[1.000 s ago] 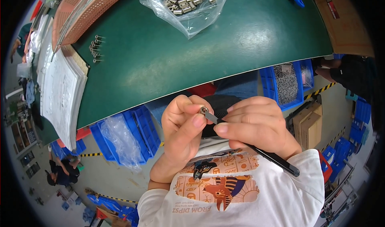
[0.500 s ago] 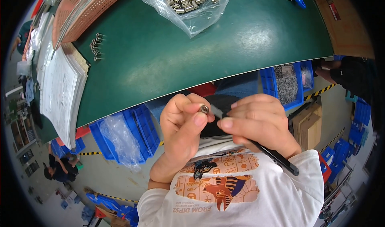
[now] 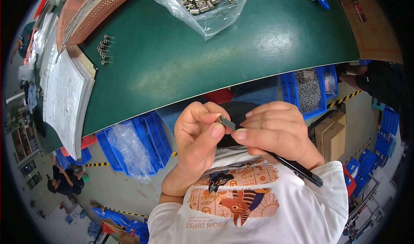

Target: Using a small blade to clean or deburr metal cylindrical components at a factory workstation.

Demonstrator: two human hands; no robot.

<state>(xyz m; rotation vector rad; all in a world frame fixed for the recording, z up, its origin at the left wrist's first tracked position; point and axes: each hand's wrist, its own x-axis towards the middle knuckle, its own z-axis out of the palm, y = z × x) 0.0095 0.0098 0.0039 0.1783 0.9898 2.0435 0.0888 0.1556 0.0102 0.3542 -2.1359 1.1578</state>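
While both hands meet close to the chest, below the near edge of the green table (image 3: 241, 67), the work stands at the fitting stage: a small metal part (image 3: 225, 122) is being worked with a slim black tool (image 3: 297, 168).

Item, left hand (image 3: 196, 142): raised, wrist bent, fingers curled inward; thumb and forefinger pinched shut on the small metal part, which sits at the fingertips between the two hands, well clear of the table.

Item, right hand (image 3: 276, 134): knuckles up, fingers folded down; thumb and forefinger touching the other end of the same part, while the black tool runs under the palm and out past the wrist toward the white sleeve (image 3: 319, 201). How tightly the rest of this hand grips the tool cannot be told.

Item, judgement: the next move seems to call for a steady pinch and a fine twist or push, since the part is tiny and could slip.

Item, surroundings: a clear plastic bag (image 3: 207, 7) of like metal pieces at the far side of the table; a short row of small pins (image 3: 103, 50) to the left; a stack of papers (image 3: 64, 97); blue bins (image 3: 138, 140) below the table.
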